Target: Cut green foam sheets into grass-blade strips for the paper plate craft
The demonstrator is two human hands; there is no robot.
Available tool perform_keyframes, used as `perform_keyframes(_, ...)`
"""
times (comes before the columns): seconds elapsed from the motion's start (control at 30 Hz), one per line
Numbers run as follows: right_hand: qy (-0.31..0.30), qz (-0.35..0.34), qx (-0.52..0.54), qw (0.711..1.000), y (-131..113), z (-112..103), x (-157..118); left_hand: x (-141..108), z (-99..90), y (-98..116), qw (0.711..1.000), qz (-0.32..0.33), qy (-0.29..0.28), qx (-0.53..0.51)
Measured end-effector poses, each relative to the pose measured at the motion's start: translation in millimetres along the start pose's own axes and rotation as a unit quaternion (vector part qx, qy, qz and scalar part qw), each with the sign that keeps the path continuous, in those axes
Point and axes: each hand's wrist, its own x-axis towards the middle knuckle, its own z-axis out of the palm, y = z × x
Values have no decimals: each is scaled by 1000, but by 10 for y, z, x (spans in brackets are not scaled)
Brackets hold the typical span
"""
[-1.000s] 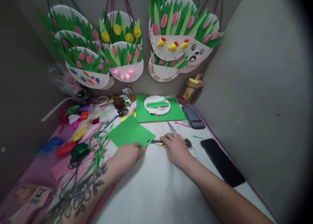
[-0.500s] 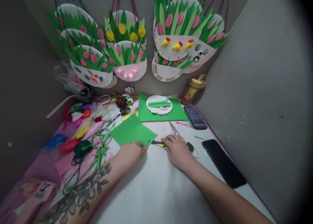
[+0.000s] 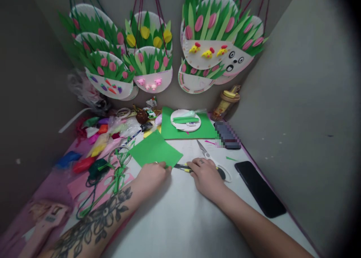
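Observation:
My left hand (image 3: 154,181) is closed at the near edge of a square green paper sheet (image 3: 156,150), its fingers together on the sheet. To its right, my right hand (image 3: 206,177) curls over a black and yellow utility knife (image 3: 182,167), hiding the middle of it. The knife's dark front end points left towards the sheet's right corner. Scissors (image 3: 203,148) lie just beyond my right hand, blades apart from the knife, with a white handle loop showing to the right of my fingers.
Behind stands a white paper plate (image 3: 200,123) on a larger green sheet (image 3: 167,132). Phones (image 3: 261,188) lie at the right. Bags of coloured clay (image 3: 84,165), green scraps (image 3: 120,177) and pink paper (image 3: 75,184) crowd the left. Decorated plate baskets (image 3: 154,81) hang on the wall.
The whole view has shifted slightly, so things sit a little further right. More of the scissors' white handle shows beside my right hand. Both hands stay nearly in place.

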Motion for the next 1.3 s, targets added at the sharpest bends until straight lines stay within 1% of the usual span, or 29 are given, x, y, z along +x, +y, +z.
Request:
perform_keyframes(0.17,-8,-12,-3,1000,-90,12,14,22,90,-77,1000,17,26,-4)
perform_keyframes(0.27,-5,-16,3,1000,-108,18,-2,41,162,-121,999,35,38,2)
perform_keyframes(0.37,-5,-21,7,1000,-112,24,-20,47,192,-143,998,39,45,5)
perform_keyframes(0.57,-10,-21,7,1000,-101,11,-21,6,91,-99,999,44,30,2)
perform_keyframes(0.7,-6,-21,1,1000,-97,3,-15,-21,28,-79,999,27,11,-13)
perform_keyframes(0.87,-2,-21,-6,1000,-99,18,1,-48,28,-116,999,36,1,-14)
perform_keyframes(1.0,3,-21,-2,1000,-70,18,-6,-68,10,-132,998,60,-8,22)
perform_keyframes(1.1,-1,-14,8,1000,-34,6,-30,-75,-3,-142,997,61,-18,37)
perform_keyframes(1.3,-2,-16,-3,1000,-26,21,-56,-63,18,-176,998,59,-13,26)
